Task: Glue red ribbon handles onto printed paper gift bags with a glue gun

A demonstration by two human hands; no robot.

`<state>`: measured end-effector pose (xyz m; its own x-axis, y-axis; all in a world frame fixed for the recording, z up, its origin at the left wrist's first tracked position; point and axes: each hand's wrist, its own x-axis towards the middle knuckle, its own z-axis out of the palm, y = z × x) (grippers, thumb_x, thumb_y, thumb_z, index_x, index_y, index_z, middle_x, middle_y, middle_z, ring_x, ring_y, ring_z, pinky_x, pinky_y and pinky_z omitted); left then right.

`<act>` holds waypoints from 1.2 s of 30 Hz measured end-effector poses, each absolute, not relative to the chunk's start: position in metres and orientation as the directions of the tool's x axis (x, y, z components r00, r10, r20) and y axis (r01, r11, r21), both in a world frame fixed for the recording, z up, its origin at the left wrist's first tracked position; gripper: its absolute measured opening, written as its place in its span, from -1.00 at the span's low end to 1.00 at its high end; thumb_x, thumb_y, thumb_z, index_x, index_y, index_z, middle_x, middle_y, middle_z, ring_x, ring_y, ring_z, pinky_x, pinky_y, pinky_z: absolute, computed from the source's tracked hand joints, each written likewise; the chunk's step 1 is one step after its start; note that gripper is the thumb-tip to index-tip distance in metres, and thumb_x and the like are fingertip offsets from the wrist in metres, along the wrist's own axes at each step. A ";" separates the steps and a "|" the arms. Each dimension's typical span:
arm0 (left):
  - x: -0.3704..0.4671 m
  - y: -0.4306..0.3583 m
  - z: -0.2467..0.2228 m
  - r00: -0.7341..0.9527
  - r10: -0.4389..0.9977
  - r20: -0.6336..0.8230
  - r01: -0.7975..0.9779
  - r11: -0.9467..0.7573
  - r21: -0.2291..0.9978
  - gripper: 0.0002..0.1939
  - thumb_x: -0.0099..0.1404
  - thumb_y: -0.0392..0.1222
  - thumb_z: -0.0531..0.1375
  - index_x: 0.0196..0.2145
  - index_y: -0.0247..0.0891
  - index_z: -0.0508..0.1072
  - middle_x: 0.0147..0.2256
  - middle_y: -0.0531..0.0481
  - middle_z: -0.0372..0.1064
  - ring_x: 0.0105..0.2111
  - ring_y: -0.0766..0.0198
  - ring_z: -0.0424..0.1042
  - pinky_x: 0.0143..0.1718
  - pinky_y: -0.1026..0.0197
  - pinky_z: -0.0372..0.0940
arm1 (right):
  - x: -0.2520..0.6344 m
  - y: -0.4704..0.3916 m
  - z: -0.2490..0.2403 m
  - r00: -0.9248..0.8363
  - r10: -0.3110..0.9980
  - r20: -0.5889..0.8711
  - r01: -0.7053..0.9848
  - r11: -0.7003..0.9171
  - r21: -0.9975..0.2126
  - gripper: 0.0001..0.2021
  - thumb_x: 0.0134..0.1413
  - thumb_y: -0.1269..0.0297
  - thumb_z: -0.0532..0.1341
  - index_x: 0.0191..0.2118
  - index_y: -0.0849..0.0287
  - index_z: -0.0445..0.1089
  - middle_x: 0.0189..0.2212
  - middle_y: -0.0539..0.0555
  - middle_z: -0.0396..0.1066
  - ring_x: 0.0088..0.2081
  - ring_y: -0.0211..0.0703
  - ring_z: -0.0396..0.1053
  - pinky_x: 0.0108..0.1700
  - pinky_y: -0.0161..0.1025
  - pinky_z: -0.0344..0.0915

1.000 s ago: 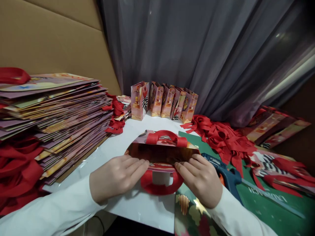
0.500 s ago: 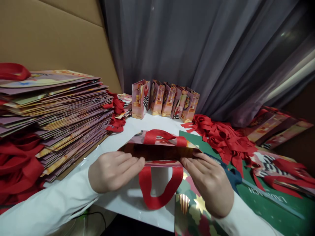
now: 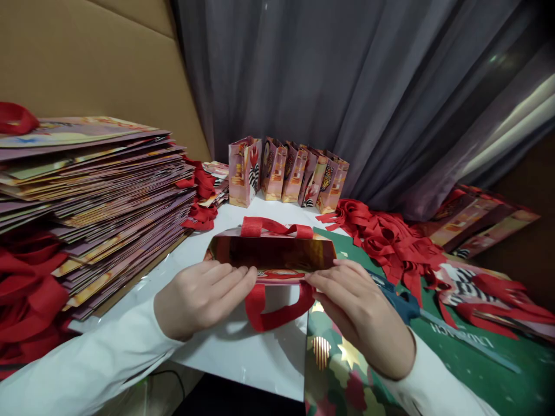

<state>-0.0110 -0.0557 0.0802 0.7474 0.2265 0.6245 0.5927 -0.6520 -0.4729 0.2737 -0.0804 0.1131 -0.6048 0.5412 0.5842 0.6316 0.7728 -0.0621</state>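
In the middle of the head view a printed paper gift bag (image 3: 269, 254) has its mouth towards me, spread wide and dark inside. My left hand (image 3: 202, 297) is closed on the left part of its near rim, fingers pressed together and thumb hidden. My right hand (image 3: 362, 315) grips the right part of the same rim, also with its thumb out of sight. One red ribbon handle (image 3: 264, 320) hangs from the near side. The other ribbon handle (image 3: 277, 227) lies along the far rim.
Flat bags form a tall stack (image 3: 121, 202) at left. Several small bags (image 3: 245, 173) stand along the back by a grey curtain (image 3: 277, 75). Red ribbons (image 3: 385, 242) lie heaped at right, near dark blue-handled scissors (image 3: 405, 306) on a green printed sheet (image 3: 468, 358).
The bag has tipped and its mouth has widened, showing more of the inside. Its near handle has swung up closer to the rim. My right hand has shifted slightly left.
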 end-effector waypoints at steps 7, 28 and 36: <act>-0.010 -0.063 0.076 0.736 0.247 0.630 0.601 -0.666 -0.442 -0.60 0.29 -0.51 0.03 0.04 -0.31 0.37 -0.22 -0.09 0.53 -0.29 0.19 0.48 -0.27 0.14 0.31 | 0.263 -0.081 0.110 -0.560 0.590 0.582 0.687 0.723 -0.071 -0.86 0.29 0.40 0.14 -0.24 0.17 0.45 -0.34 0.03 0.52 -0.36 -0.24 0.33 -0.14 -0.18 0.25; 0.003 -0.078 0.070 0.735 0.261 0.625 0.630 -0.605 -0.488 -0.65 0.29 -0.50 -0.01 -0.08 -0.32 0.45 -0.27 -0.07 0.53 -0.33 0.20 0.47 -0.26 0.13 0.26 | 0.259 -0.094 0.099 -0.564 0.593 0.575 0.726 0.688 0.004 -0.77 0.32 0.44 0.07 -0.30 0.16 0.44 -0.38 0.02 0.53 -0.34 -0.22 0.43 -0.02 -0.20 0.23; 0.003 -0.083 0.066 0.758 0.256 0.600 0.609 -0.607 -0.511 -0.65 0.28 -0.51 -0.03 -0.09 -0.37 0.44 -0.29 -0.09 0.54 -0.34 0.18 0.47 -0.30 0.10 0.27 | 0.255 -0.091 0.089 -0.630 0.594 0.500 0.731 0.672 0.122 -0.80 0.28 0.46 0.10 -0.38 0.21 0.37 -0.49 0.02 0.39 -0.45 -0.18 0.28 -0.19 -0.17 0.13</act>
